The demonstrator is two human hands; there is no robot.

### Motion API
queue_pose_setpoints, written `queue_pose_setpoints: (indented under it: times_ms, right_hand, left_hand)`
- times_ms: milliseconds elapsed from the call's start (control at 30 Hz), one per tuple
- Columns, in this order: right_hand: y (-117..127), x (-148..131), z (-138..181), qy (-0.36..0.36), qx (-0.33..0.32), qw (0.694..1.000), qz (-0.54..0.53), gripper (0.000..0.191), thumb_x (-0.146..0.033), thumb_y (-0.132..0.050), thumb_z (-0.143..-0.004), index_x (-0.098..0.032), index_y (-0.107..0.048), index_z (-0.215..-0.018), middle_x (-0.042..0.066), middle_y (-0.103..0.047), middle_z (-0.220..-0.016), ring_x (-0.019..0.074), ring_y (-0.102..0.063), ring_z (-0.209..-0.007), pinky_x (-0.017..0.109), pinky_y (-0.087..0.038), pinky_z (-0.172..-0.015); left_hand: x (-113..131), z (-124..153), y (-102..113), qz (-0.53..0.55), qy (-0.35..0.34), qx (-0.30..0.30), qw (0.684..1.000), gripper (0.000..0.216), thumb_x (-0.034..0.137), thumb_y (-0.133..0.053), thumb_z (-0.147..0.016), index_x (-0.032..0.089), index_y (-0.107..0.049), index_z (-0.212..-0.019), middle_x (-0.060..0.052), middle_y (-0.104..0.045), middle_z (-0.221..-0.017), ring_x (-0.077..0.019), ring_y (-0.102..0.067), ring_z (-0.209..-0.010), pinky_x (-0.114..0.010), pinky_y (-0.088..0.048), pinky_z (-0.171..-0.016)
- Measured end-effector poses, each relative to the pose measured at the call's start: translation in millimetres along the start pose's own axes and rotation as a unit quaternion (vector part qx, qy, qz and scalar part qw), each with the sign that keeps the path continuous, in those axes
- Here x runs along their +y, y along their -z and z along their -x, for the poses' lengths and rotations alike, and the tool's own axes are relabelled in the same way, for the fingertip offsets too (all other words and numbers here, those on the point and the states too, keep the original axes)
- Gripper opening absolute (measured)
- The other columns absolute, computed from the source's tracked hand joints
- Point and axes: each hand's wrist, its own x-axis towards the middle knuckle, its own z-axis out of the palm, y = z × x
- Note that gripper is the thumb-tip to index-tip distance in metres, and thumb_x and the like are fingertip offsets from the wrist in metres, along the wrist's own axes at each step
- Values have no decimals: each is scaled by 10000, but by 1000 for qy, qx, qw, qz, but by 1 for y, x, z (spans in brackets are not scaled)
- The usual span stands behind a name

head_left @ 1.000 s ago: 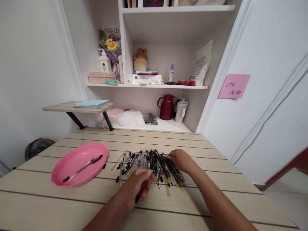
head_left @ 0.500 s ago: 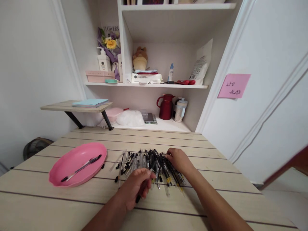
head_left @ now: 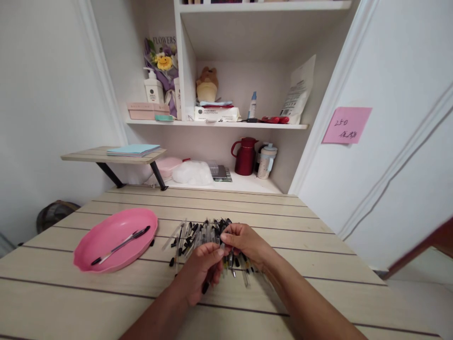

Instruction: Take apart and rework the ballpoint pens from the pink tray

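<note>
A heap of black-and-clear pens (head_left: 198, 236) lies on the wooden table (head_left: 247, 208). My left hand (head_left: 198, 274) is closed around a black pen (head_left: 208, 281) just in front of the heap, the pen's lower end sticking out below the fingers. My right hand (head_left: 244, 241) is above the heap, its fingers pinched at the pen's upper tip, touching my left fingertips. A pink oval tray (head_left: 95, 241) to the left holds two pens (head_left: 122, 244).
A small raised shelf (head_left: 102, 157) with a teal book stands at the back left of the table. Wall shelves behind hold a red jug (head_left: 245, 157), a white cup, bottles and boxes. A pink note (head_left: 346, 125) hangs on the right wall.
My right hand has left the right side of the heap and come leftward to meet my left hand at the tip of the held pen. The left hand stayed put.
</note>
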Motion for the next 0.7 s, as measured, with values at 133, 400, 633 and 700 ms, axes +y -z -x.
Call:
queue_pose_setpoints:
  times_ms: [133,400,633,700]
  right_hand:
    - [-10,4,-1,22,25,996,-79,276,-362,-685,-589,-126,-546,-619,-16,-560,-478,63,-462,-436,183,-297,-437]
    - [15,-2,-9,68,70,973,-210,253,-331,-695,-581,-144,-589,-714,0,-590,-620,79,-527,-548,189,-364,-508]
    - [52,9,-15,75,252,941,212,231,-375,-604,-640,-167,-603,-742,1,-566,-561,131,-523,-527,237,-336,-495]
    - [50,12,-15,66,239,890,383,202,-374,-577,-662,-181,-619,-705,22,-601,-604,153,-541,-583,249,-334,-531]
  left_hand:
    - [4,1,-2,20,2,-11,1000,230,347,-586,-694,134,-519,-748,59,-475,-503,-9,-342,-293,-140,-208,-288]
    - [12,8,0,90,63,-60,992,262,367,-525,-732,129,-551,-838,63,-470,-445,-14,-301,-241,-147,-175,-263]
    - [14,1,12,69,-10,71,995,211,284,-639,-630,130,-595,-767,7,-568,-601,-69,-523,-471,-163,-354,-396]
    - [18,-1,16,24,-33,122,992,246,301,-652,-608,136,-609,-786,12,-569,-569,-70,-505,-459,-168,-350,-404]
